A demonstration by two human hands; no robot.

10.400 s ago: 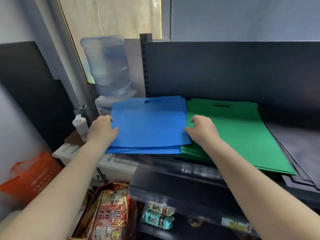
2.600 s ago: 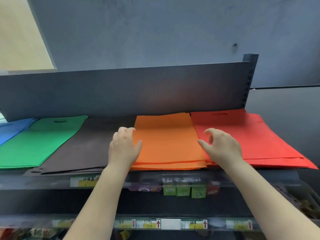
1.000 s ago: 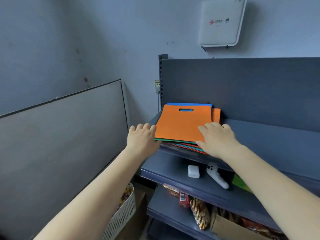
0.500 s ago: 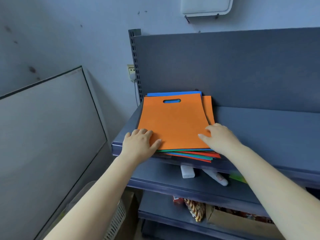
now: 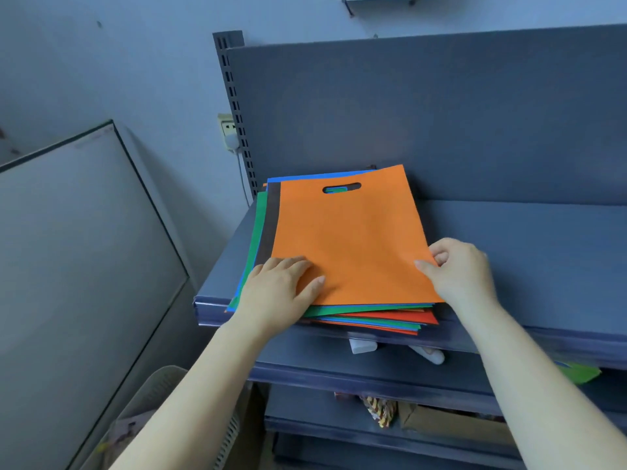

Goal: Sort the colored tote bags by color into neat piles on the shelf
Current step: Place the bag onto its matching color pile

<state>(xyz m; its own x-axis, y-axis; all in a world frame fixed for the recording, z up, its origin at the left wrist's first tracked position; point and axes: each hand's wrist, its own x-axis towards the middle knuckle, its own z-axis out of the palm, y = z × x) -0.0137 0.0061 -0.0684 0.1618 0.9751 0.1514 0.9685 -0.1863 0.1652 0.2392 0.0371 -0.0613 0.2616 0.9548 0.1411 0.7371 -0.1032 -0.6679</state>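
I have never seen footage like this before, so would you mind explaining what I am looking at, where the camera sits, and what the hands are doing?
There is no machine here: a person wears a camera on the head, looking forward and down, so you see their own two arms. On the dark grey shelf lies a mixed stack of tote bags with green, blue, black and red edges showing. An orange bag with a cut-out handle lies on top. The left hand rests flat on its near left corner, and the right hand pinches its right edge. Below, a lower shelf holds some white items, too hidden to identify.
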